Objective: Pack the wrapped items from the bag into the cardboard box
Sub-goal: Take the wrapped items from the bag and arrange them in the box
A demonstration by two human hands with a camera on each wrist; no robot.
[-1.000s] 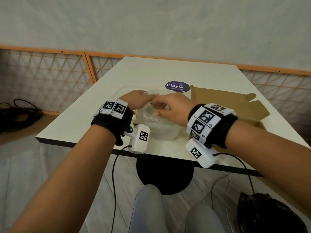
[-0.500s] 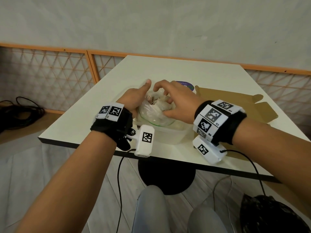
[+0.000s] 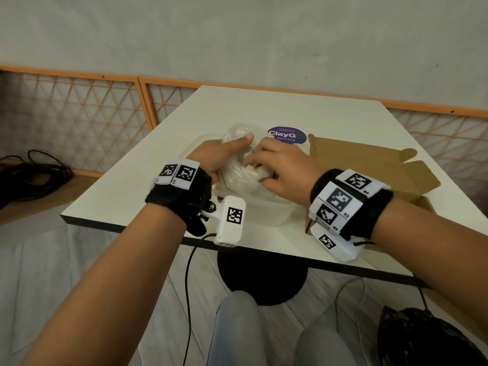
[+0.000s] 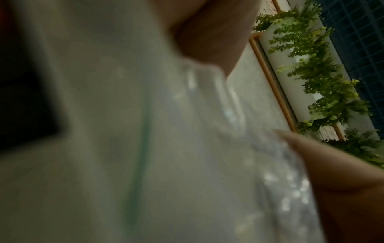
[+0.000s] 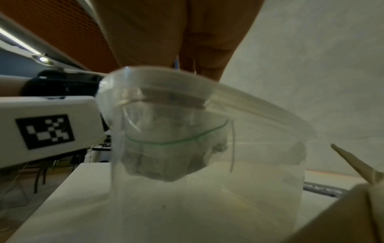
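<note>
Both hands are now digging deeper: left hand [image 3: 221, 154] gripping the clear bag [image 3: 237, 178], right hand [image 3: 280, 167] grasping wrapped items [image 5: 166, 157] inside; cardboard box [image 3: 369, 165] apparently awaiting everything.

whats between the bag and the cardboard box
The person's right hand reaches into the bag; beyond it, bare table up to the cardboard box, in the head view.

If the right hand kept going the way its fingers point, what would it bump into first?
Probably the left hand. The right hand points leftward, its fingers already in the clear bag of wrapped items, with the other hand holding the bag's far side. Depth is unclear.
</note>
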